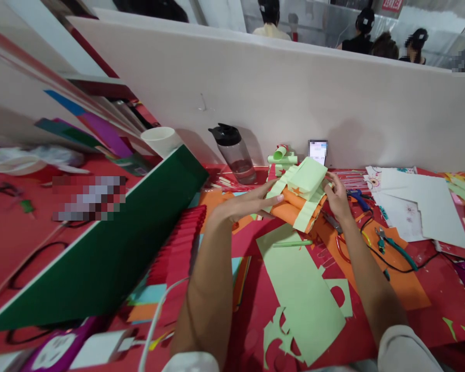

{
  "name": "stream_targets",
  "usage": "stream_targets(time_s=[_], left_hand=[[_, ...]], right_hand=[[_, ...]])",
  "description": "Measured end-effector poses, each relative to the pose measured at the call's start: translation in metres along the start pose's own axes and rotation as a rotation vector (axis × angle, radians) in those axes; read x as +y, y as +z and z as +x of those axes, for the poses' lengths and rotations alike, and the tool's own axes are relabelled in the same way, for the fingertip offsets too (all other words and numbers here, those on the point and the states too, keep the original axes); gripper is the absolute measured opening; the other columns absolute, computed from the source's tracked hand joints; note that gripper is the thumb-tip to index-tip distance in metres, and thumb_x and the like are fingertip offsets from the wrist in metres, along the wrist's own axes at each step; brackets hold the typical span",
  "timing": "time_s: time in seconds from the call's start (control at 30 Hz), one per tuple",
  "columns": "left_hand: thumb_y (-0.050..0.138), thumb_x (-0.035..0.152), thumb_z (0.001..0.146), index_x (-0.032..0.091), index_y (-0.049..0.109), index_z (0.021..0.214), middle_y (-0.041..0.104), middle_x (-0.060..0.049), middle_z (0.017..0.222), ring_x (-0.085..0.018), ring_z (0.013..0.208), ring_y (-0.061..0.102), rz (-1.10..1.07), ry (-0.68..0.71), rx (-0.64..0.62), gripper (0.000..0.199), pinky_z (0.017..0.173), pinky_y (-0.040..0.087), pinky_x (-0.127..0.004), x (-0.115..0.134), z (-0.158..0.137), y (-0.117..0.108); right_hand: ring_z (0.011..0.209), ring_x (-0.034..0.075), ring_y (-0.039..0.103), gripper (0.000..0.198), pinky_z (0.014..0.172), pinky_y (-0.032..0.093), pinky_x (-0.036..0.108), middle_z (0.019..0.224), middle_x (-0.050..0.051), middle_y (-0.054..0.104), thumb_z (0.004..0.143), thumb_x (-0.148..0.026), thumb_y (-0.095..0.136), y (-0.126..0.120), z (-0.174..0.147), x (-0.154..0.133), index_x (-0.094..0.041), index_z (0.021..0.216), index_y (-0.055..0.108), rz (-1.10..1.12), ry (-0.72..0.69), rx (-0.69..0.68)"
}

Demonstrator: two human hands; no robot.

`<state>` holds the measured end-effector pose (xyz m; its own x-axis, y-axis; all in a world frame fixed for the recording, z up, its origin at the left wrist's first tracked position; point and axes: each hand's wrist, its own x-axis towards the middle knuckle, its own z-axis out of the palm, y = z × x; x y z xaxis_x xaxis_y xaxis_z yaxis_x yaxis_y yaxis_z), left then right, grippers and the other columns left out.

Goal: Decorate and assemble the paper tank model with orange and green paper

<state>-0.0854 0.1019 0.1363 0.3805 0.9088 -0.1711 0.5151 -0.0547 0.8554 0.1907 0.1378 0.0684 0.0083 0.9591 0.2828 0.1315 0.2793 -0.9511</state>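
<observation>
Between my two hands is an orange and light-green paper craft (290,206), made of orange rolls with green strips across them and a folded green piece on top. My left hand (265,200) grips its left side, thumb laid over an orange roll. On the other side my right hand (336,196) has its fingers closed on the craft's right edge. Below it a light-green paper sheet (294,289) lies on the red table, with a green pen (292,243) across its upper part. Behind the craft stands a small model of green paper rolls (282,159).
A green board (132,237) leans at the left. A dark-lidded bottle (234,155) and a white cup (160,140) stand near the white partition (232,77). Teal-handled pliers (397,248), a cable and orange paper lie at right, beside white sheets (430,201). A phone (318,151) rests against the partition.
</observation>
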Motion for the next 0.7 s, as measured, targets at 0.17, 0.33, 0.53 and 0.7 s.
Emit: stream_targets(time_s=[0.17,0.33,0.53,0.7], left_hand=[[0.066,0.069,0.085,0.032,0.039,0.162,0.064,-0.016,0.146,-0.034,0.126,0.066,-0.109,-0.134,-0.038,0.090,0.082,0.062,-0.037,-0.008,0.003,-0.005],[0.069,0.069,0.082,0.025,0.045,0.159,0.069,-0.016,0.139,-0.034,0.129,0.064,-0.057,-0.156,0.044,0.092,0.093,0.058,-0.040,-0.018,0.005,-0.009],[0.067,0.071,0.084,0.031,0.053,0.155,0.066,-0.012,0.148,-0.032,0.131,0.065,-0.079,-0.204,0.070,0.083,0.092,0.060,-0.035,-0.035,0.006,-0.012],[0.065,0.071,0.085,0.034,0.053,0.155,0.065,-0.009,0.149,-0.031,0.127,0.067,-0.083,-0.255,0.088,0.080,0.091,0.062,-0.035,-0.044,0.005,-0.015]], right_hand=[[0.135,0.027,0.056,0.041,0.117,0.043,0.041,0.133,0.008,0.069,0.091,-0.040,0.060,0.002,-0.002,-0.004,-0.026,0.129,0.063,0.003,-0.064,-0.034],[0.137,0.026,0.056,0.039,0.118,0.043,0.040,0.136,0.005,0.069,0.092,-0.040,0.061,-0.001,-0.002,-0.006,-0.028,0.129,0.063,0.051,-0.028,-0.141],[0.130,0.027,0.060,0.034,0.112,0.048,0.043,0.125,0.004,0.072,0.090,-0.037,0.064,-0.006,-0.003,0.001,-0.028,0.123,0.065,0.093,0.087,-0.287],[0.104,0.024,0.069,0.041,0.085,0.062,0.037,0.112,0.003,0.071,0.089,-0.040,0.069,-0.008,-0.006,0.003,-0.029,0.127,0.060,0.129,0.304,-0.347]])
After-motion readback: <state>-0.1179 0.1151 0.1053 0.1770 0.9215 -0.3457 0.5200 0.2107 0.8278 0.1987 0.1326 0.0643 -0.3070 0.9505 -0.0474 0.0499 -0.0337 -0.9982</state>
